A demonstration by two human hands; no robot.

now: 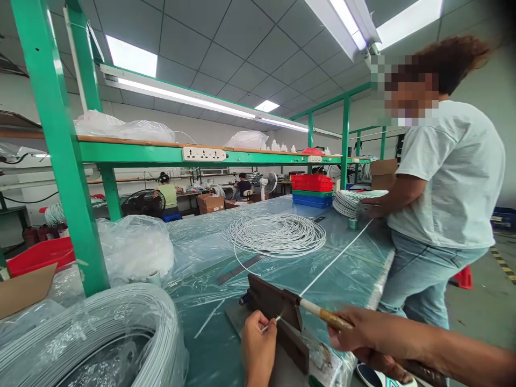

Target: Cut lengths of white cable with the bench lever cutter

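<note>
At a plastic-covered workbench point(355, 269), a person's left hand point(258, 346) pinches the end of a thin white cable point(334, 260) at the blade of a lever cutter point(276, 306), while the right hand point(363, 330) is clenched around the cutter's taped handle point(326, 317), at about 3 o'clock from the blade. The cable end sits just beyond the left fingertips, at their 1 o'clock, touching the cutter's dark plate; from there the line runs taut across the bench toward 1 o'clock, to a co-worker point(439, 188) in a pale T-shirt and jeans whose hand rests on a stacked coil point(350, 201). A loose coil of white cable point(276, 234) lies mid-table at 12 o'clock from the cutter. A bagged coil point(100, 333) sits at 9 o'clock, beside a green frame post point(64, 161). Red and blue bins point(312, 189) stand farther back.
</note>
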